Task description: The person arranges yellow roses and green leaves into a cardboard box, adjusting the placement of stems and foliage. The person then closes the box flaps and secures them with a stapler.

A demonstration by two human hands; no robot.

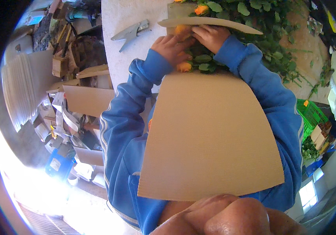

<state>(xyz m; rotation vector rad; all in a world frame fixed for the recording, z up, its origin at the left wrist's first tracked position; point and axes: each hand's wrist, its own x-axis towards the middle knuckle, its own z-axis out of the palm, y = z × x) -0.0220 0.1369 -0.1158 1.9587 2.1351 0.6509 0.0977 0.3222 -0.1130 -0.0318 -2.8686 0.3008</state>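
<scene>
Orange roses (183,66) with green leaves lie between two parts of brown corrugated cardboard. My left hand (168,50) has its fingers curled around an orange rose (183,33) at the upper middle. Close beside it, my right hand (212,37) reaches in from the right with its fingers bent together over the bunch; what lies under them is hidden. Just beyond both hands rises a curved cardboard edge (219,24). A large cardboard sheet (211,137) spreads from the roses toward my chest, between my forearms. Left of my hands, a metal hand stapler (132,34) rests on the white table (117,13).
More leafy rose stems (271,47) cover the table at the far right. A green plastic crate (311,115) stands low on the right. Stacked white sheets (19,90), cardboard pieces (87,100) and a blue container (59,163) crowd the left side.
</scene>
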